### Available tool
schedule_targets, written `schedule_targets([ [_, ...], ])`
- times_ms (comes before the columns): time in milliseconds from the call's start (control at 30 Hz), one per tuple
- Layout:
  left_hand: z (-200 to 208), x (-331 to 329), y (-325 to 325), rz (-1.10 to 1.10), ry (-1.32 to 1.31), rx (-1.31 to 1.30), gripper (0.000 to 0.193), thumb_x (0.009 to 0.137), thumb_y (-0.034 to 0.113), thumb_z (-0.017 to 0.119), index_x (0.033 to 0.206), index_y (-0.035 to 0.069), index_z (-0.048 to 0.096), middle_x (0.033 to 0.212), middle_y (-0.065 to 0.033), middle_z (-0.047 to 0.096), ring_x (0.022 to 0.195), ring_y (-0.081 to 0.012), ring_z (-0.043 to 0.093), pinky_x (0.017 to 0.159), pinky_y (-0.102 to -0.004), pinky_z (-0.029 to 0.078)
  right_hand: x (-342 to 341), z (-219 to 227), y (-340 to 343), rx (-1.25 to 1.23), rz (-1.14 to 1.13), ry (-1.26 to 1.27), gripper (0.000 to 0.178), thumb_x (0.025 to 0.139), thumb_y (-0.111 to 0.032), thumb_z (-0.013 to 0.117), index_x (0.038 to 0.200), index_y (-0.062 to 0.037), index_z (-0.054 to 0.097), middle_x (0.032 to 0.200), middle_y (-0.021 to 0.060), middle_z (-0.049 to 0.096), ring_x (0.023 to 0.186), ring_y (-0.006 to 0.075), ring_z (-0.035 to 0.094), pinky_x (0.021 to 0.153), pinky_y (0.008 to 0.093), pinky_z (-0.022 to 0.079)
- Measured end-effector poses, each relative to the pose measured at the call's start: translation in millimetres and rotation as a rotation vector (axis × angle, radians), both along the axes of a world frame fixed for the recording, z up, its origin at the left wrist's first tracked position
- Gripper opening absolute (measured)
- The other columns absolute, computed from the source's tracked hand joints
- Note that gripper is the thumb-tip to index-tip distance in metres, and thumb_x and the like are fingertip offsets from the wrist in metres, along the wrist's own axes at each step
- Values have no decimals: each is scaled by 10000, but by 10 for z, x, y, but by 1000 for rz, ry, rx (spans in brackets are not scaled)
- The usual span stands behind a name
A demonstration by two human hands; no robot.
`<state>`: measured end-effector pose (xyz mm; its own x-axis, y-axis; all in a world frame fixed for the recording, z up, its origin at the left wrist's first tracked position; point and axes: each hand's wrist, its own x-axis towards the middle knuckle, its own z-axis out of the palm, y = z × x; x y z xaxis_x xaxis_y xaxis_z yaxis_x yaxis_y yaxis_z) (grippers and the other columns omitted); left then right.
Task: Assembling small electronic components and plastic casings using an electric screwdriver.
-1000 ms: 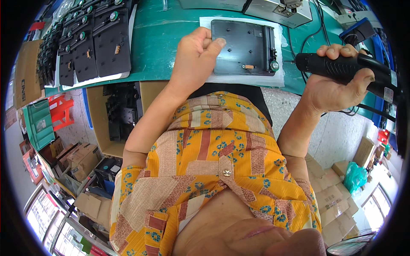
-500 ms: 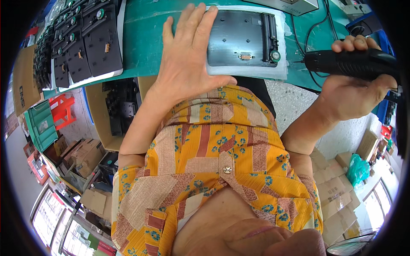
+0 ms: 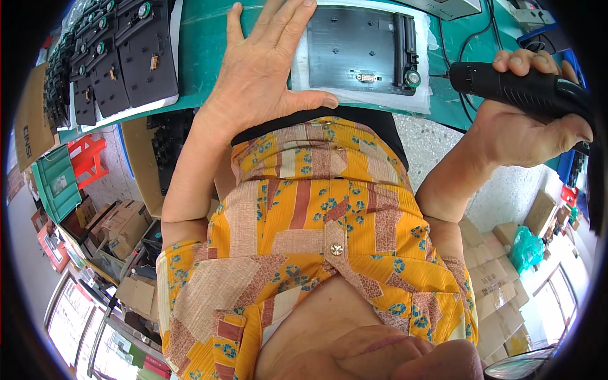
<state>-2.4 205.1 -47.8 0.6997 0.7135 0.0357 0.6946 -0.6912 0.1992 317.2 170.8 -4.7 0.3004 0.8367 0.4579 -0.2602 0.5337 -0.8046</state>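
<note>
A flat black plate [image 3: 354,54] lies on a white sheet [image 3: 423,76] on the bench. Along its right side runs a black bar [image 3: 405,44] with a round green-and-white wheel [image 3: 412,78] at the near end; a small copper-coloured part [image 3: 366,78] sits near its front edge. My left hand [image 3: 259,82], open with fingers spread, is at the plate's left edge; whether it touches the plate I cannot tell. My right hand [image 3: 513,130] is wrapped round a black electric screwdriver [image 3: 491,81], raised at the right, its thin bit pointing left towards the wheel, apart from it.
Several similar black plates [image 3: 147,69] lie in overlapping rows at the left on the green bench [image 3: 202,57]. Dark cables [image 3: 468,44] run behind the screwdriver. A light box [image 3: 443,6] stands at the back. Below the bench's left is an open carton [image 3: 142,158] with black parts.
My left hand has slid left, a little away from the plate. The screwdriver in my right hand has hardly moved, rising slightly. The view has shifted slightly.
</note>
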Motion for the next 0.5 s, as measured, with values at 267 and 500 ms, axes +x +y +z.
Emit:
schedule_targets([
  [267, 24, -123, 61, -4, -10, -67, 1202, 814, 785, 632, 1547, -97, 274, 1599, -301, 318, 1535, -445, 227, 1189, -697, 128, -137, 23, -37, 16, -12, -7, 814, 928, -776, 476, 1241, -30, 575, 988, 160, 636, 817, 280, 606, 727, 460, 484],
  [500, 38, -143, -61, 73, -410, -215, 1031, 884, 662, 653, 1524, -77, 327, 1566, -285, 364, 1504, -493, 251, 1183, -675, 165, -38, -11, -49, 47, 2, 20, 792, 929, -776, 468, 1228, -52, 581, 973, 156, 645, 793, 280, 611, 708, 465, 483],
])
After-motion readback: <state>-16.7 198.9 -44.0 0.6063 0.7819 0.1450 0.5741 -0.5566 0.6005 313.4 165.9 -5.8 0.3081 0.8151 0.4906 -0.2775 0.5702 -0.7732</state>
